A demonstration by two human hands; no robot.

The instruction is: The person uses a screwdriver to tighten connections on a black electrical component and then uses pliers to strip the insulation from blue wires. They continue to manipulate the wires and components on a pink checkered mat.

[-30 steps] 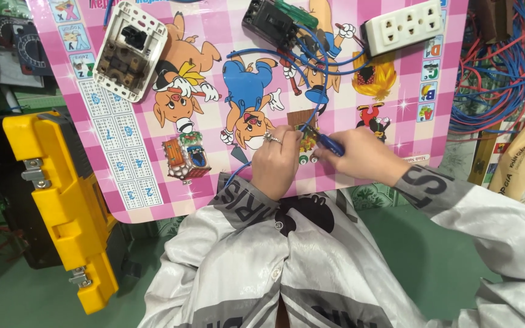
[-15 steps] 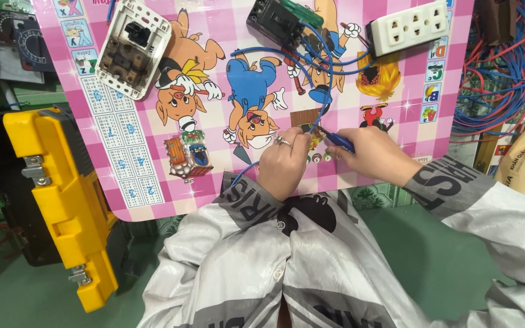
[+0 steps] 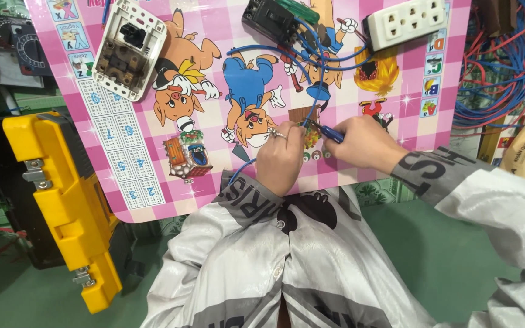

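While both hands (image 3: 320, 149) pinch a blue wire (image 3: 318, 91), the pink cartoon table (image 3: 153, 182) stands on green floor (image 3: 432, 255).

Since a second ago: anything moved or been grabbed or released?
Little changed. The left hand and right hand stay together at the blue wire, the right still gripping the blue-handled tool; both drifted slightly right with the view. Nothing was taken up or let go. The white switch plate, white socket strip, black breaker and yellow case lie as before on or beside the pink board.
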